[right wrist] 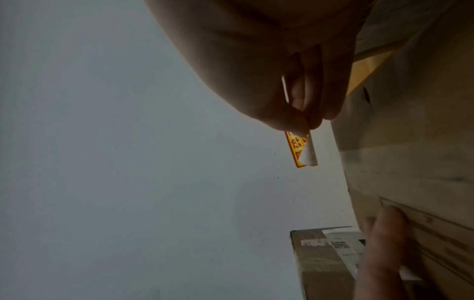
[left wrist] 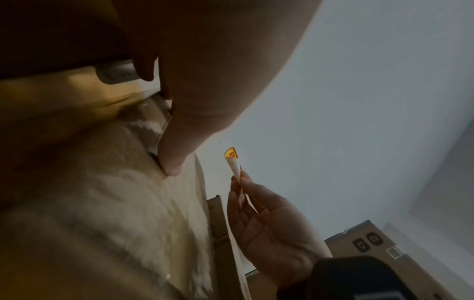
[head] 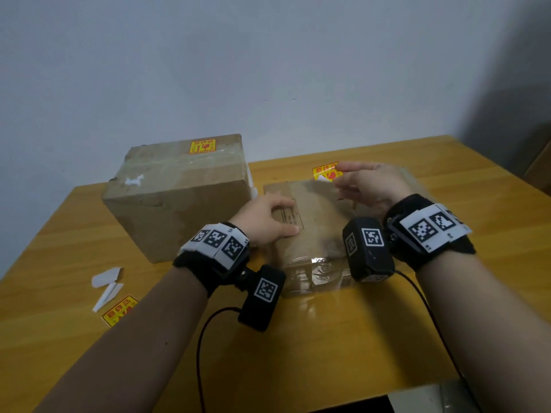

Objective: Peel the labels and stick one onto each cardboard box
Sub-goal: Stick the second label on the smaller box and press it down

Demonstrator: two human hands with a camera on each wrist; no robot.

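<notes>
Right hand (head: 368, 181) fingers pinch half-peeled label (head: 325, 173); left hand (head: 265, 217) lies flat, steadying flat box (head: 322, 216). Next, likely: strip backing, press label on.

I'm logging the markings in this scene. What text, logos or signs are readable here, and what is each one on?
"易碎品" in red: yellow label lying on the table.
Same red characters, partly covered: yellow label pinched by the right hand.
Red print, too small to read: yellow label on the tall box.
"mi" logo: brown carton in the left wrist view.
Printed panel, blurred: flat box under the left hand.
</notes>
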